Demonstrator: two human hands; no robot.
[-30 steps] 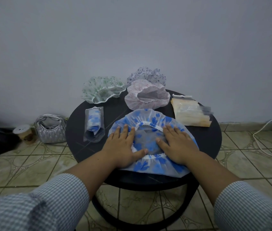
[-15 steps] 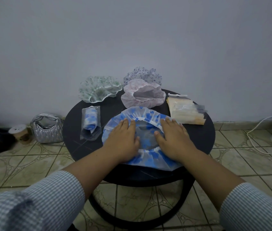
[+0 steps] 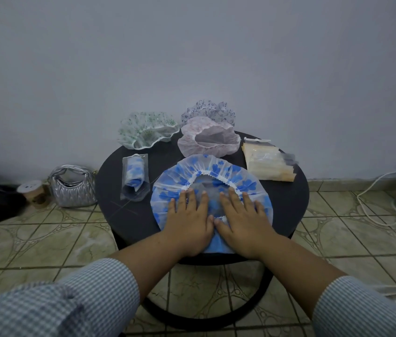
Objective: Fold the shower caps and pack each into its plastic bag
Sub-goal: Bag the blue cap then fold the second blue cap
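A blue-flowered shower cap [image 3: 216,170] lies spread on the round black table [image 3: 287,203], opening up. My left hand [image 3: 189,220] and my right hand [image 3: 243,218] press flat on its near half, fingers straight, thumbs almost touching. A packed blue cap in its plastic bag [image 3: 135,176] lies to the left. Behind are a pink cap [image 3: 208,139], a green-patterned cap [image 3: 147,128] and a purple-patterned cap [image 3: 208,113]. A stack of plastic bags [image 3: 267,162] sits at the right.
A silver quilted handbag [image 3: 73,186] and a small round jar [image 3: 31,193] stand on the tiled floor left of the table. A white cable [image 3: 381,203] runs over the floor at the right. The grey wall is just behind the table.
Both hands slid toward me and closer together over the blue cap, flattening it; the thumbs now nearly meet. The view shifted slightly.
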